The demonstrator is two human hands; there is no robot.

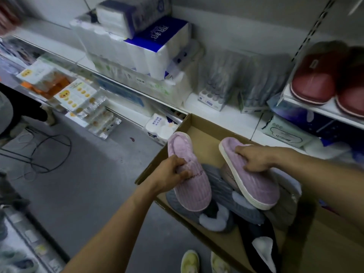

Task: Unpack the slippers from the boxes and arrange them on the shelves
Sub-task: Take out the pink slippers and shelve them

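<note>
Head view, one moment.

We see both hands over an open cardboard box [199,130] that sits against the lower store shelving.

- Left hand [172,175]: fingers curled, pinching the collar of a lilac corduroy slipper [194,192]. The slipper is lifted above the box's left wall, toe toward us, its fleecy insole visible at the far end.
- Right hand [254,158]: fingers wrapped over the second lilac slipper [256,187], gripping it across the middle. This one is tilted on its side, its cream sole edge turned left, and it is held over the pile inside the box.
- The two slippers are apart, with the box interior between them.

Box contents: a heap of grey ribbed slippers [222,189] with pale fleece lining, plus a dark slipper [263,246] with white lining nearer us. The far end of the box shows bare cardboard floor.

Shelving: on the white shelf [315,109] at upper right stands a pair of dark red slippers [315,79], toes outward. To the left, stacked packs of toilet paper [157,48] — blue and white wrappers. Below and beside them are further wrapped goods, too blurred to name.

Floor [88,184]: grey, with a black cable [59,154] looped on it. At the bottom edge we see the wearer's yellow-green shoes [190,261] just beside the box.
</note>
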